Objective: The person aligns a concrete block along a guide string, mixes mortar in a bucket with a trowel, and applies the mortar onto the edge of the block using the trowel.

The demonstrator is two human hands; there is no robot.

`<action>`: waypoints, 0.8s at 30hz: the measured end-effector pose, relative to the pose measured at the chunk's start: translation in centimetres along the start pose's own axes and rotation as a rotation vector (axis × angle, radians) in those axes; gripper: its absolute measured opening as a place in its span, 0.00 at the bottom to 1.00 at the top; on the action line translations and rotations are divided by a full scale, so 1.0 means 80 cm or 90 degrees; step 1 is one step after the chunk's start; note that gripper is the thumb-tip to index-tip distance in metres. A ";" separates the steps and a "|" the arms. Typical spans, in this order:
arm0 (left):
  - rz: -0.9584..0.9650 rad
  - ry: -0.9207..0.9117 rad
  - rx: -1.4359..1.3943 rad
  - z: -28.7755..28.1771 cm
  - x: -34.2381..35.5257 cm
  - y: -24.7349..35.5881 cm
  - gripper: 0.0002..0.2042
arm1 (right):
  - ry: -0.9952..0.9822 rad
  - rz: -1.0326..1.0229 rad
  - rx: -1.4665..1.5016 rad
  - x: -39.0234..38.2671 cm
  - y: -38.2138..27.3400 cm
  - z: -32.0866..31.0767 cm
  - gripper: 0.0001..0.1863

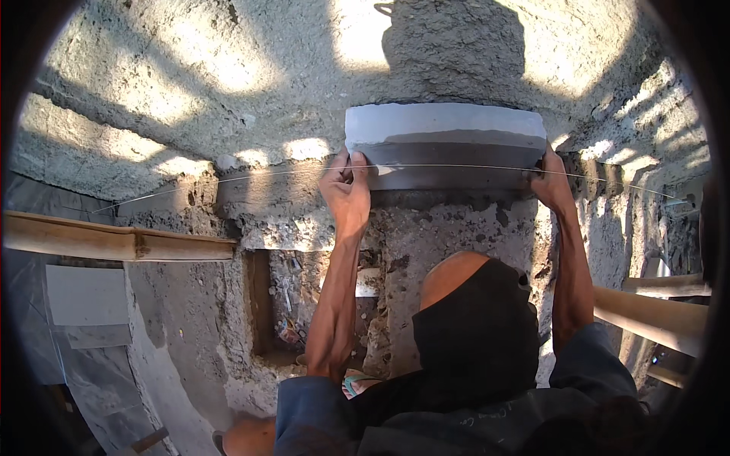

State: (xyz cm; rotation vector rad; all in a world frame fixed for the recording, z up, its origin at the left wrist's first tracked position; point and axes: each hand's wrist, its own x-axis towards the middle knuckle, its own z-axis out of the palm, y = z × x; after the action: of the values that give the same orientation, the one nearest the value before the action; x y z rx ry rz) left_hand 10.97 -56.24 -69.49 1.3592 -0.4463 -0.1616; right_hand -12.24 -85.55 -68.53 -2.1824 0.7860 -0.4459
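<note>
A long grey tile (449, 140) spans between my hands, its upper band pale and shiny and its lower band darker. My left hand (347, 178) grips the left end, thumb on the near face. At the opposite end my right hand (549, 181) is closed round the edge, with some fingers hidden. The tile's lower edge sits along a mortar-covered ledge (456, 216), close to the rough wall. A thin taut string (281, 173) runs across the near face of the tile and past both hands.
Rough cement wall (296, 61) rises behind. Bamboo poles (122, 237) come in from the left and right (646, 319). Below my left forearm a recessed opening (260, 304) holds debris. Grey tiles (87, 296) lie at the left. Black cloth (475, 327) bulges between my arms.
</note>
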 end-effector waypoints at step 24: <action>-0.181 0.073 0.430 -0.282 -0.060 0.044 0.25 | -0.304 -0.115 -0.020 -0.108 -0.139 0.132 0.52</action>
State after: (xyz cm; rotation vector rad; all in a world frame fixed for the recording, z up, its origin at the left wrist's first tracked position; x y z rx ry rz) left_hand 15.11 -33.25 -70.33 2.0846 -0.2095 -0.1723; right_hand -8.72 -68.33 -67.55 -2.2689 0.3375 0.0101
